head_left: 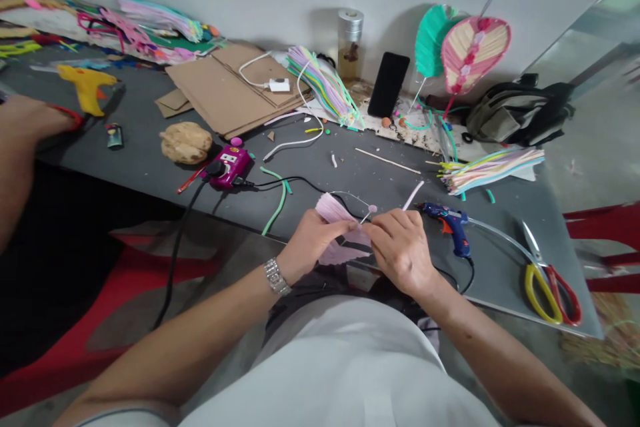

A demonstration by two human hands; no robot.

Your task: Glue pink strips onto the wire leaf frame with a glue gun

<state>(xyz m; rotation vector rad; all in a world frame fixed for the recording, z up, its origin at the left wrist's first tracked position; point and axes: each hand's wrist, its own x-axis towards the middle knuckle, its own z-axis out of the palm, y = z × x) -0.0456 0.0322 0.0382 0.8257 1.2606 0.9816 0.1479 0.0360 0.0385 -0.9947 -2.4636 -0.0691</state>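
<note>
Gripping pink pipe-cleaner leaf, held between left hand and right hand.

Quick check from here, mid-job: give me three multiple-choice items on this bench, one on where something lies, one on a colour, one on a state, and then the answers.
1. Where does the blue glue gun lie?
A) On the cardboard sheets
B) On the grey tabletop, to the right of the right hand
C) Beside the yellow glue gun

2. What colour is the fringed piece at the left hand?
A) Pale pink
B) Teal
C) Yellow

3. How does the black phone stand?
A) Flat on its back
B) Propped upright at the back of the table
C) Held in a hand

Answers: 1 B, it sits just past the right hand. 2 A, the strands show pale pink. 3 B, its long side stands up near the wall.
</note>
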